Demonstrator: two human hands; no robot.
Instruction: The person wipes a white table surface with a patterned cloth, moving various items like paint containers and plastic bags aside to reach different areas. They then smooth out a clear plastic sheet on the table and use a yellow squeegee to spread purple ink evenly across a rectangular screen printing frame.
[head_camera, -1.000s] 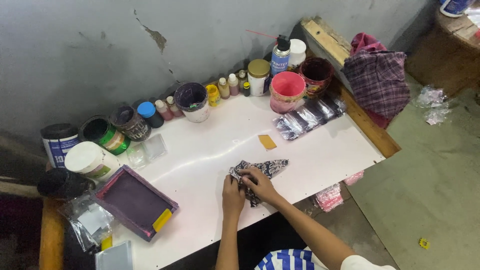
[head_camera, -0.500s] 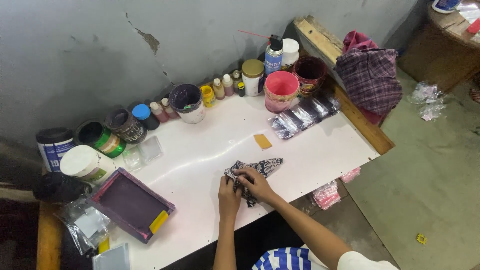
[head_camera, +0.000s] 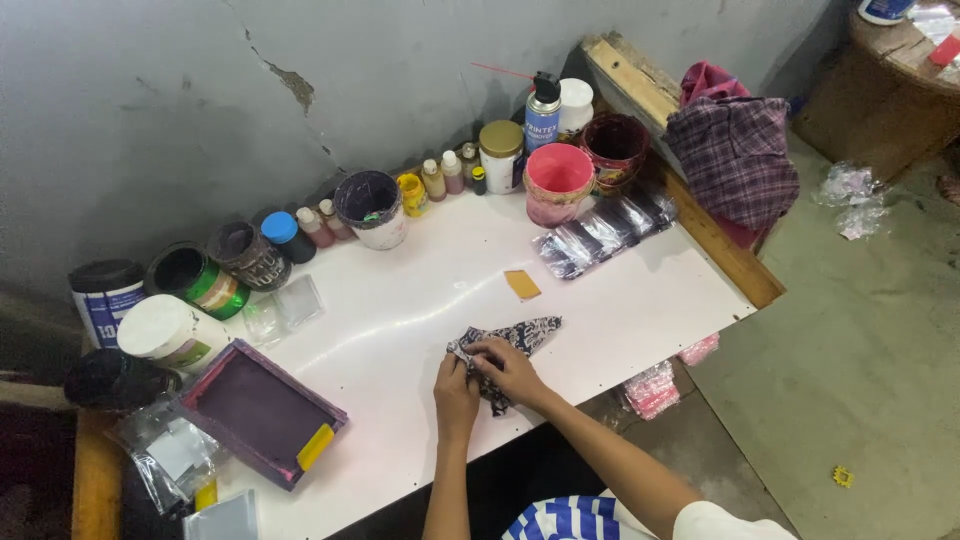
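a dark patterned cloth (head_camera: 520, 338) lies on the white worktop (head_camera: 420, 300) near its front edge. both hands grasp its near end: the left hand (head_camera: 456, 380) pinches the corner, the right hand (head_camera: 510, 368) presses beside it. a small orange card (head_camera: 521, 285) lies just beyond; a purple framed screen (head_camera: 260, 410) sits well to the left.

arms: 2 forearms are showing bare, with no watch or bands
left hand (head_camera: 457, 380): is wearing no glove or ring
right hand (head_camera: 512, 366): is showing bare too
clothing: a blue-and-white striped garment (head_camera: 570, 518) and a white sleeve (head_camera: 720, 522) are being worn
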